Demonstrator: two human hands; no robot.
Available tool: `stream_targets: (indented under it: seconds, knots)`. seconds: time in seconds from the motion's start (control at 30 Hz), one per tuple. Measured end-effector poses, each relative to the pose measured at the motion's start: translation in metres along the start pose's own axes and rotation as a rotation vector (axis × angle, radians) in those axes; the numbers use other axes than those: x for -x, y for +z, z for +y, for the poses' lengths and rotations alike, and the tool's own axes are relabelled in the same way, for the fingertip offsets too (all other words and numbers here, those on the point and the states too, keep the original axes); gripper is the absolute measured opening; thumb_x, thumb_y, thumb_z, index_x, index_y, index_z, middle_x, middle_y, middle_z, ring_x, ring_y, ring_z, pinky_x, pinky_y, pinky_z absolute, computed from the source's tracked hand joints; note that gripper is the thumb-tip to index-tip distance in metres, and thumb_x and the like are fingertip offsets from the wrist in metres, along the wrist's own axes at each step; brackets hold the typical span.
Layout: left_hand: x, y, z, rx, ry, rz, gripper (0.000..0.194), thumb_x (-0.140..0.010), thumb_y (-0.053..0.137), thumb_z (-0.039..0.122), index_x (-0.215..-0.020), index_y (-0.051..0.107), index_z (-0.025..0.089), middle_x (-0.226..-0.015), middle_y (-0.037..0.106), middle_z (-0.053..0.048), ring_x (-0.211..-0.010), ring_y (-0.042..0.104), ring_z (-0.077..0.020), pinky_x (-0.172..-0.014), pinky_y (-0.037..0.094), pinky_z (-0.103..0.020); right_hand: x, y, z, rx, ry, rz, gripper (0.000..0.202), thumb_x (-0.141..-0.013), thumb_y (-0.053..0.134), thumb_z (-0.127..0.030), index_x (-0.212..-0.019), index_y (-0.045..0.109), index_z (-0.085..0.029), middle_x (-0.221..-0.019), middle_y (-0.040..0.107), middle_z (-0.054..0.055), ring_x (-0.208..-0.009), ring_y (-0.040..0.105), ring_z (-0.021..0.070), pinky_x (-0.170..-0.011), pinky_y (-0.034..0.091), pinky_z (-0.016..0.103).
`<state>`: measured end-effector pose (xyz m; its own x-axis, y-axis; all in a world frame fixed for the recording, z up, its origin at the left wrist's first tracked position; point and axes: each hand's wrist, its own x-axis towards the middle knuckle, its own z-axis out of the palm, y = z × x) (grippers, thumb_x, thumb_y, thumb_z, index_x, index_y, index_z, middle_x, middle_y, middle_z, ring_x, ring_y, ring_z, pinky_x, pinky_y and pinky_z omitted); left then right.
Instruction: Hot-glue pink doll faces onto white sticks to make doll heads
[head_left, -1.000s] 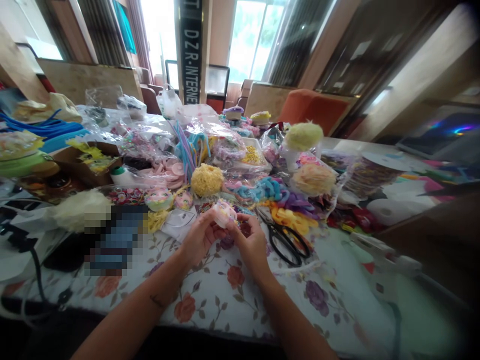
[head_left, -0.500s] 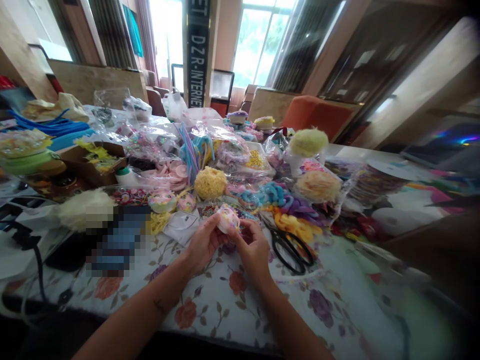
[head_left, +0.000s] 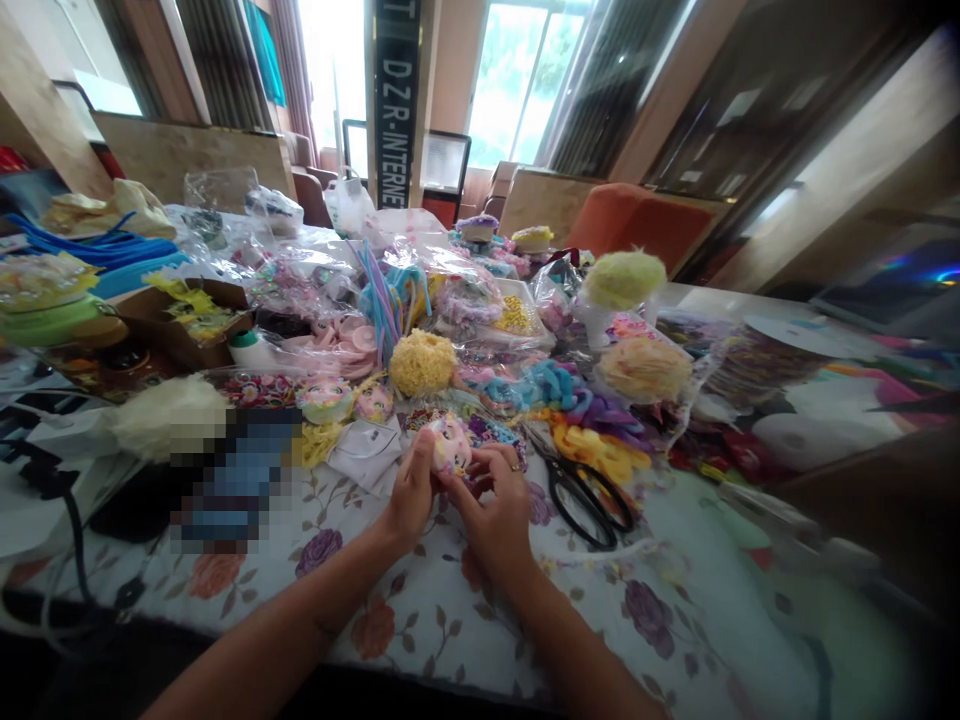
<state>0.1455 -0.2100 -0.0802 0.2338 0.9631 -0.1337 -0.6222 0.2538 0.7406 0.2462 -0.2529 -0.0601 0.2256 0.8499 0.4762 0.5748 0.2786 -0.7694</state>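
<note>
A small round pink-and-white doll face piece with painted eyes is held between both hands above the floral tablecloth. My left hand grips its left side, thumb upright against it. The fingers of my right hand are bent around its lower right edge, and a ring shows on one finger. Behind the piece lie packets of small colourful beads. Black-handled scissors rest to the right of my right hand. A white packet lies to the left of my left hand.
A yellow fluffy ball, blue and purple yarn and orange-yellow yarn sit behind the hands. A pixelated phone-like object and a cream fluffy ball are at left. Plastic bags and a brown box stand further back.
The doll face piece has turned and shifted slightly left, showing more of its painted side. My left hand has become more upright, and my right hand's fingers have shifted along the lower edge.
</note>
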Motion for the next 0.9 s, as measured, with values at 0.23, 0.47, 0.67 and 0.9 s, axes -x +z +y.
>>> stream_targets:
  seconds: [0.23,0.47,0.67,0.9]
  knots:
    - [0.008,0.019,0.017,0.166,-0.053,-0.092,0.05,-0.076,0.062,0.06,-0.098,0.064,0.015,-0.091,0.07,-0.008,-0.096,0.064,-0.0244,-0.08,0.051,-0.033,-0.002,0.0,0.002,-0.037,0.032,0.0,0.025,-0.081,0.067,-0.037,-0.097,0.058,-0.02,-0.101,0.053,0.006,-0.07,0.057,0.0143,-0.059,0.052,0.028]
    - [0.007,0.018,0.027,0.195,-0.149,0.054,0.041,-0.091,0.046,0.048,-0.098,0.064,0.012,-0.084,0.07,-0.009,-0.083,0.066,-0.0215,-0.075,0.053,-0.032,0.0,-0.001,0.004,-0.005,-0.016,-0.024,0.028,-0.08,0.069,-0.036,-0.1,0.059,-0.02,-0.104,0.054,0.006,-0.069,0.058,0.0142,-0.063,0.052,0.031]
    - [0.004,0.018,0.021,0.213,-0.11,0.072,0.031,-0.088,0.053,0.041,-0.092,0.065,0.013,-0.078,0.068,-0.006,-0.07,0.064,-0.0174,-0.069,0.054,-0.029,-0.001,-0.001,0.003,0.027,-0.037,-0.047,0.024,-0.082,0.066,-0.035,-0.1,0.058,-0.021,-0.103,0.055,0.006,-0.071,0.059,0.0151,-0.067,0.053,0.031]
    - [0.002,0.016,0.02,0.206,-0.091,0.106,0.029,-0.087,0.055,0.043,-0.088,0.065,0.015,-0.079,0.067,-0.006,-0.072,0.064,-0.0179,-0.07,0.055,-0.03,-0.003,-0.001,0.004,0.076,-0.066,-0.063,0.023,-0.085,0.062,-0.038,-0.099,0.059,-0.02,-0.102,0.057,0.008,-0.086,0.06,0.0205,-0.075,0.05,0.034]
